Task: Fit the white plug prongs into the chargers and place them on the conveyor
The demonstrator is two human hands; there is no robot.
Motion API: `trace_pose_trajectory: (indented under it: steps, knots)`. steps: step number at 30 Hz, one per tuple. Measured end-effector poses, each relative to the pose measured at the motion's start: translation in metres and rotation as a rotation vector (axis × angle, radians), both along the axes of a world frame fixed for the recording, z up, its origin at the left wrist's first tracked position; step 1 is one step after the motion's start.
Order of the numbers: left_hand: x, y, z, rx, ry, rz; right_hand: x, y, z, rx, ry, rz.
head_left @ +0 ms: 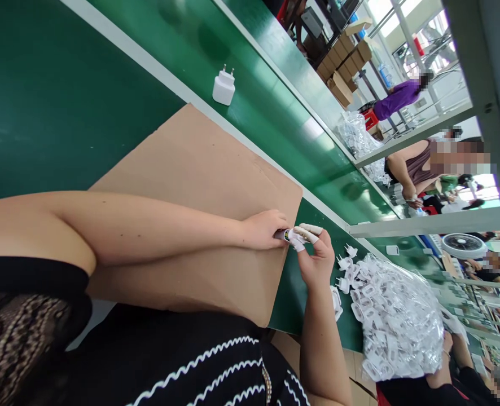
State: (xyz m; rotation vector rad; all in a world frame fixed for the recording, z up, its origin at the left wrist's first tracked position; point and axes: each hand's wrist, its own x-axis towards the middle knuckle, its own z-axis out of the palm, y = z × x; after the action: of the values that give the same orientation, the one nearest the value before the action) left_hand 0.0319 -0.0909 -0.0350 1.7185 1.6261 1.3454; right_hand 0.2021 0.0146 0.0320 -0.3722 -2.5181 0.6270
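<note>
My left hand [263, 228] lies on the far edge of a brown cardboard sheet [199, 169], closed around a small dark object with a yellow band [284, 234]. My right hand [318, 260] comes up from below and meets it. Its thumb and fingertips wear white finger cots and pinch the other end of the same object. The rest of the object is hidden inside my left fist.
One white charger plug [223, 87] stands on the green conveyor belt [241, 67] beyond the cardboard. A heap of white chargers in clear bags [396, 324] lies right of my hands, with loose plugs [345, 270] beside it. Other people work farther along the line [423, 163].
</note>
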Motion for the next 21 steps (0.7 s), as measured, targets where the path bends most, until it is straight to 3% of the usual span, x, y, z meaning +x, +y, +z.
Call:
trace_pose_trajectory:
  steps: [3, 12, 21]
  knots:
    - [0.000, 0.000, -0.001, 0.009, 0.007, 0.000, 0.000, -0.002, -0.002, -0.047, 0.015, -0.022]
    - [0.002, -0.001, -0.002, 0.001, -0.026, 0.001, -0.006, 0.005, 0.010, 0.081, -0.173, 0.030]
    - [0.000, 0.001, -0.004, -0.008, -0.068, -0.015, -0.007, 0.005, 0.003, 0.173, -0.198, -0.016]
